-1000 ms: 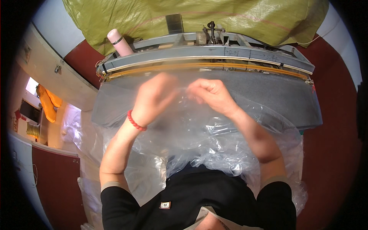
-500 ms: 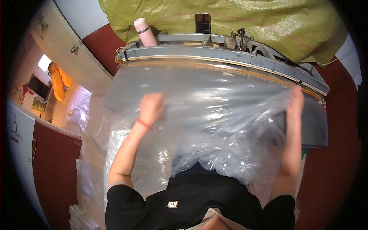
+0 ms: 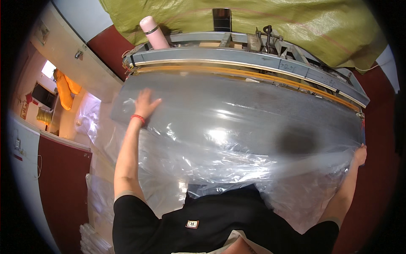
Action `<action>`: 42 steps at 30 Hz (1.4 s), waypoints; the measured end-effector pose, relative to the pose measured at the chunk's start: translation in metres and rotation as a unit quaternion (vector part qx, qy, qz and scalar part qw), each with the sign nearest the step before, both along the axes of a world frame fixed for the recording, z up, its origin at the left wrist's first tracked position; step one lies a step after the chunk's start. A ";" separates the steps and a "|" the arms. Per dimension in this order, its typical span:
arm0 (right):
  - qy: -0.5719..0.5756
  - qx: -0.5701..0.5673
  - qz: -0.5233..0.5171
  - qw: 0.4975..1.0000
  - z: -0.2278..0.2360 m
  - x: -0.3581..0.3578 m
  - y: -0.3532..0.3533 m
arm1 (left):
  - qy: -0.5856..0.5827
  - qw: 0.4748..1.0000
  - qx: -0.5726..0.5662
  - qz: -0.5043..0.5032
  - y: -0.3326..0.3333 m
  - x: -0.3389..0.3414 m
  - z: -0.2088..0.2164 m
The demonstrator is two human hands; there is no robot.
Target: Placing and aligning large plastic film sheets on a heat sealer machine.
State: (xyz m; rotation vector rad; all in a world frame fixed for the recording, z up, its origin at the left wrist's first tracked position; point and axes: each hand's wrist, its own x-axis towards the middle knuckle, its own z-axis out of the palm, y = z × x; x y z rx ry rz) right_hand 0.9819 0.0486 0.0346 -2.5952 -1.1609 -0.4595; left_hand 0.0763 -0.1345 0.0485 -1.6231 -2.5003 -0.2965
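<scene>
A large clear plastic sheet (image 3: 237, 122) covers a grey work surface and hangs over its near edge toward my body. My left hand (image 3: 146, 104) lies flat on the sheet's left part, fingers spread, with a red bracelet at the wrist. At the right end, my right hand (image 3: 360, 155) is closed on the sheet's edge, drawing it down over the corner. Beyond the sheet runs a long grey metal bar (image 3: 237, 54) with an orange strip (image 3: 253, 75) along its near side.
A pink flask (image 3: 154, 34) stands behind the bar at left. A dark phone-like object (image 3: 222, 20) leans on the yellow-green woven cover (image 3: 296, 25). A metal clamp (image 3: 266, 38) sits on the frame. At left a door (image 3: 78, 55) stands open, and bundled plastic (image 3: 94, 239) lies low.
My left hand has moved left and flattened with its fingers spread. The right hand has come down and outward with the sheet's edge, and the sheet now lies smoother over the surface.
</scene>
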 end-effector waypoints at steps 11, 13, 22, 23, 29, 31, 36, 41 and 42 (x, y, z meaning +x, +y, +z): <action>0.000 0.032 0.041 0.999 0.036 -0.057 0.003 | -0.065 0.975 0.065 -0.203 0.081 0.024 0.042; -0.002 0.054 0.035 0.998 0.022 -0.032 0.013 | -0.373 0.892 0.125 -0.222 0.103 0.121 0.053; 0.013 0.119 0.055 0.991 0.012 -0.013 0.009 | -0.614 0.540 -0.234 -0.526 0.065 0.550 0.057; 0.015 0.118 0.053 0.991 0.011 -0.013 0.009 | -0.624 0.543 -0.243 -0.507 0.062 0.576 0.036; 0.024 0.112 0.039 0.993 0.011 -0.010 0.004 | -0.624 0.414 -0.494 -0.443 0.027 0.590 0.025; 0.019 0.120 0.048 0.991 0.009 -0.007 0.005 | -0.579 0.369 -0.466 -0.558 0.025 0.565 0.042; 0.018 0.076 0.042 0.996 0.013 -0.012 0.008 | -0.617 0.179 -0.203 -0.739 0.012 0.453 0.119; 0.016 0.052 0.026 0.998 0.021 -0.009 -0.015 | -0.696 0.243 -0.044 -0.674 -0.246 0.141 0.070; 0.011 0.066 0.040 0.997 0.024 -0.019 -0.012 | -0.710 0.259 0.012 -0.655 -0.250 0.129 0.080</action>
